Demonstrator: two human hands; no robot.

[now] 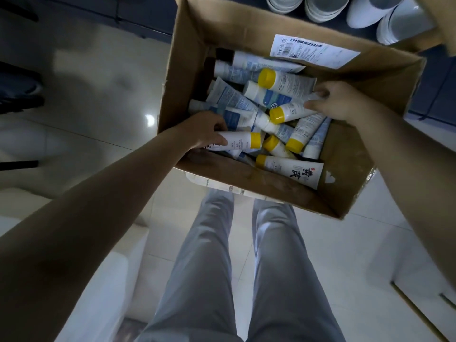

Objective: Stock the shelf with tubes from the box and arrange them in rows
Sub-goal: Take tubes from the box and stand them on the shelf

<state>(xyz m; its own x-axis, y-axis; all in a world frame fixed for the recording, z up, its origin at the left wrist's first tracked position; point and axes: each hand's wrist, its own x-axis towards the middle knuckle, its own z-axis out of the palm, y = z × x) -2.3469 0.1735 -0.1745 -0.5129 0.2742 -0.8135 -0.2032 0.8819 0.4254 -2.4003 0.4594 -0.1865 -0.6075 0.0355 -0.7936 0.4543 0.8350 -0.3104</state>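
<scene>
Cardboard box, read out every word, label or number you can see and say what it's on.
None can be quoted with confidence.
Shipping label on the cardboard box: barcode and print, blurred.
Yellow-capped tube at the near wall: large black brush characters, not legible.
Other tubes: print too small.

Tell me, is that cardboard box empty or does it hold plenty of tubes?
Far from empty: the cardboard box holds a jumbled pile of tubes, yellow-capped and white-capped, covering most of its floor.
</scene>
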